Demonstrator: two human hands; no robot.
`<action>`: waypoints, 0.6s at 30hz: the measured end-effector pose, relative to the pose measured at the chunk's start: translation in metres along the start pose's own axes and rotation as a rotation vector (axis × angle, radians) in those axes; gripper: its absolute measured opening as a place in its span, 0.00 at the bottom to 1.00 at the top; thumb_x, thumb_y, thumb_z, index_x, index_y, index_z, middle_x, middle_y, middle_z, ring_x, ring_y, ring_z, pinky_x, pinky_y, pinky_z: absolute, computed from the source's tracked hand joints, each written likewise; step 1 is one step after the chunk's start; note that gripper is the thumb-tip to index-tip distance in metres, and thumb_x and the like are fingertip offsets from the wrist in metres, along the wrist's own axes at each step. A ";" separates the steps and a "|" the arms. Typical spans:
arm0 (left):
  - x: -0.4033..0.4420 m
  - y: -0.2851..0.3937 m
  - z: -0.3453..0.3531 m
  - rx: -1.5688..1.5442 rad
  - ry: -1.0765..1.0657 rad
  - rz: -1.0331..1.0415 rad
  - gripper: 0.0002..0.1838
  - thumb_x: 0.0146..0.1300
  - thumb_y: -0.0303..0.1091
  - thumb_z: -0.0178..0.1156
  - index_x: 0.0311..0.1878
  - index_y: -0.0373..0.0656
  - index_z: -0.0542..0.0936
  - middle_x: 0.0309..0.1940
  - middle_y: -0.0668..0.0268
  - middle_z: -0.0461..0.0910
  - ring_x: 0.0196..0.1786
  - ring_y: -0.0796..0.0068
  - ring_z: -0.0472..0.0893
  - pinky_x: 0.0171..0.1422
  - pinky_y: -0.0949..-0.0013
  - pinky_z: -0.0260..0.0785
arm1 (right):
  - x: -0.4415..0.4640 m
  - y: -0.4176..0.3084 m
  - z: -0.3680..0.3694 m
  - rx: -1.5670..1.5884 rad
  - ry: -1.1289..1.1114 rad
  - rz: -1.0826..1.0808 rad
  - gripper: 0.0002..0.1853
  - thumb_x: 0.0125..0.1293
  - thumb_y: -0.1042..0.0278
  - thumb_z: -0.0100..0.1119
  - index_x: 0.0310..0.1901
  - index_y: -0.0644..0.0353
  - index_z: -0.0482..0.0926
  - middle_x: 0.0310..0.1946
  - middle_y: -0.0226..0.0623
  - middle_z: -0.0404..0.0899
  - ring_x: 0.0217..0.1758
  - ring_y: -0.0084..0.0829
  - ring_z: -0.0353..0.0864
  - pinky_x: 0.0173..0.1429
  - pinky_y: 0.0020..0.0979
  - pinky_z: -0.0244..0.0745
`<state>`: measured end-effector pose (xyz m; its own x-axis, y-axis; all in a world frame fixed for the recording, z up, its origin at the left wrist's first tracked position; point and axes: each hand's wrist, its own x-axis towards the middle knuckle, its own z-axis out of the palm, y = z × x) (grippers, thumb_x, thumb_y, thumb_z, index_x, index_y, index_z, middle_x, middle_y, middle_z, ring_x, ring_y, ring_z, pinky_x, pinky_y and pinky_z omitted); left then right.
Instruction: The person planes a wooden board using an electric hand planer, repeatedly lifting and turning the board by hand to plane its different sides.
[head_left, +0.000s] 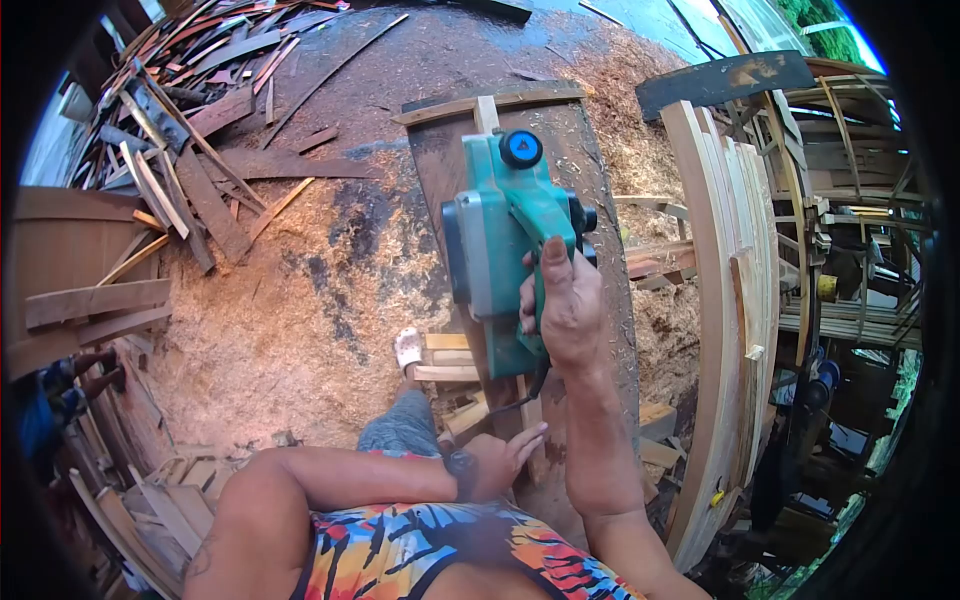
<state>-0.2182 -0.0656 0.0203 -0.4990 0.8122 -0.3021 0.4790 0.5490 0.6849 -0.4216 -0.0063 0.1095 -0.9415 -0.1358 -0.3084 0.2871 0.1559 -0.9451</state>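
A teal electric hand planer point(485, 240) with a blue-capped front knob point(521, 148) sits over the workbench point(430, 165). My right hand point(572, 310) is closed around its rear handle, thumb on top. Beneath the planer runs a narrow wood strip point(486, 112), whose far end shows ahead of the tool and near end behind it. My left hand point(500, 462) lies close to my body beside the strip's near end, fingers stretched out; whether it presses on the wood I cannot tell. A dark cord point(522, 402) trails from the planer's rear.
A crosspiece point(540, 97) lies across the bench's far end. Long planks point(715, 300) stand stacked at the right. Scrap wood point(200, 130) is heaped at the far left. Shavings point(270, 340) cover the floor, and offcuts point(450, 357) lie left of the bench.
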 end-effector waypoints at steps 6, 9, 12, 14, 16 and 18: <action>0.003 -0.004 0.006 0.019 0.003 0.030 0.42 0.60 0.30 0.57 0.79 0.34 0.57 0.84 0.54 0.46 0.23 0.68 0.82 0.21 0.63 0.71 | 0.069 -0.024 0.012 -0.069 -0.044 -0.012 0.34 0.74 0.29 0.48 0.37 0.61 0.73 0.17 0.27 0.70 0.15 0.18 0.69 0.19 0.23 0.63; 0.003 -0.003 0.012 0.044 0.020 0.015 0.43 0.60 0.30 0.58 0.79 0.34 0.58 0.84 0.55 0.47 0.22 0.70 0.81 0.20 0.63 0.70 | 0.114 -0.042 0.025 -0.085 -0.028 -0.053 0.34 0.73 0.29 0.49 0.36 0.61 0.73 0.17 0.28 0.70 0.15 0.20 0.70 0.19 0.26 0.64; 0.000 -0.001 0.008 0.011 0.026 0.000 0.42 0.59 0.29 0.56 0.79 0.34 0.58 0.83 0.51 0.47 0.23 0.66 0.82 0.22 0.62 0.73 | 0.161 -0.058 0.037 -0.080 -0.029 -0.105 0.34 0.72 0.29 0.51 0.37 0.60 0.74 0.19 0.30 0.71 0.16 0.23 0.72 0.21 0.29 0.67; 0.000 0.002 0.010 0.004 0.045 -0.016 0.42 0.59 0.28 0.56 0.79 0.35 0.58 0.83 0.50 0.47 0.24 0.64 0.83 0.24 0.61 0.74 | 0.186 -0.064 0.042 -0.045 -0.036 -0.112 0.33 0.71 0.29 0.53 0.37 0.61 0.75 0.20 0.31 0.72 0.17 0.24 0.73 0.21 0.29 0.69; -0.001 0.003 0.012 0.041 0.072 -0.031 0.43 0.58 0.28 0.56 0.80 0.37 0.58 0.83 0.52 0.48 0.25 0.62 0.83 0.25 0.59 0.75 | 0.192 -0.063 0.043 -0.018 -0.055 -0.153 0.32 0.71 0.31 0.54 0.38 0.60 0.75 0.21 0.31 0.73 0.18 0.24 0.73 0.22 0.30 0.70; -0.001 -0.002 0.011 0.050 0.070 -0.006 0.43 0.58 0.29 0.57 0.79 0.39 0.58 0.83 0.55 0.49 0.27 0.60 0.84 0.27 0.57 0.76 | 0.186 -0.056 0.037 -0.031 -0.057 -0.179 0.29 0.71 0.34 0.58 0.39 0.59 0.75 0.21 0.30 0.73 0.18 0.23 0.73 0.22 0.29 0.70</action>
<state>-0.2109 -0.0651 0.0118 -0.5504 0.7941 -0.2578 0.5105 0.5644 0.6487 -0.6065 -0.0764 0.1008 -0.9652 -0.2193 -0.1425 0.1098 0.1546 -0.9819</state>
